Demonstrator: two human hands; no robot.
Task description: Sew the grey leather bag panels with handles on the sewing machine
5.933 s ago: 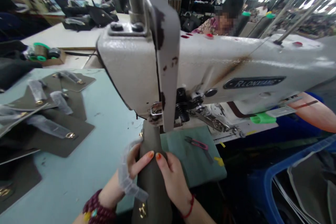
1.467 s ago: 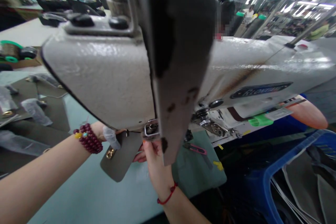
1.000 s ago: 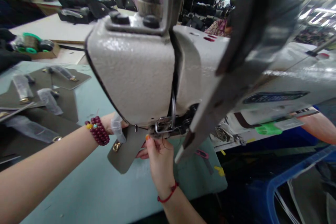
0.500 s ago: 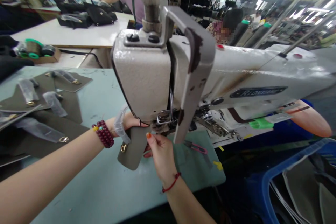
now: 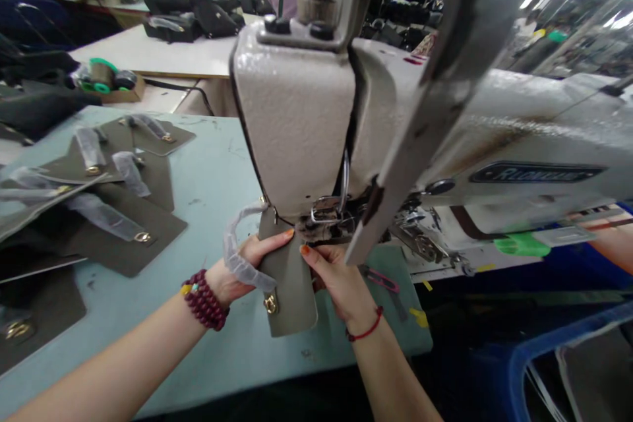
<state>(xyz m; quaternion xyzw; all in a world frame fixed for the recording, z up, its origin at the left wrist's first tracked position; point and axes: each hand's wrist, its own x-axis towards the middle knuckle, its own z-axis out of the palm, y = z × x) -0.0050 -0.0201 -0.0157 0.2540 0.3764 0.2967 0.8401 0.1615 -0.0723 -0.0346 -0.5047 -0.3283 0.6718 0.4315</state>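
Note:
A grey-olive leather piece (image 5: 291, 283) with a small gold buckle and a plastic-wrapped strap (image 5: 237, 257) lies under the foot of a white sewing machine (image 5: 306, 119). My left hand (image 5: 247, 260), with a dark red bead bracelet at the wrist, grips the piece's left edge, thumb on top. My right hand (image 5: 336, 277), with a red cord at the wrist, pinches its right edge just below the needle area. The needle itself is hidden behind the machine's grey lever (image 5: 410, 125).
Several more grey leather pieces with wrapped straps (image 5: 103, 211) lie on the pale blue table (image 5: 208, 171) at the left. Pink thread snips (image 5: 380, 277) rest on a green mat. A blue bin (image 5: 544, 356) stands at lower right. Thread spools (image 5: 103, 76) and other workers sit beyond.
The leather piece has turned from slanting left to pointing toward me. My left hand has slid from behind the machine head to the piece's left edge. The view has shifted left.

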